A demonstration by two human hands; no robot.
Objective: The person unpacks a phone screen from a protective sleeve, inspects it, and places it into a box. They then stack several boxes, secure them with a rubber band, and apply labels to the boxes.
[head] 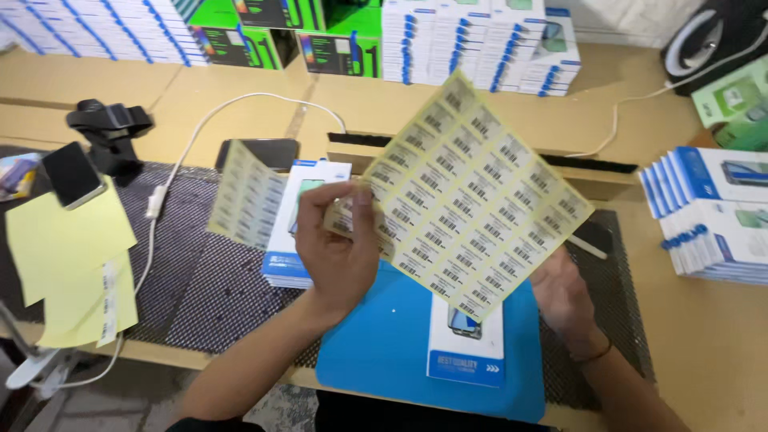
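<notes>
1. Head view, the setting: a tan cardboard-covered counter carries a dark dotted mesh mat, and on that a bright blue rubber work mat. Stacks of white-and-blue boxes and green boxes line the back edge, seemingly kept out of the working space.
2. A flat white box with a blue end lies on the blue mat, directly below the raised sheet. A second such box sits on a small pile to the left.
3. A large yellowish sheet of barcode stickers is held up and tilted toward the camera, probably so single labels can be reached.
4. The left hand has its fingers closed in a pinch at the sheet's lower left edge, on a sticker or the edge itself.
5. The right hand supports the sheet from beneath; the paper hides its fingers, so I cannot tell their closure.
6. A smaller sticker sheet stands curled further left.
</notes>
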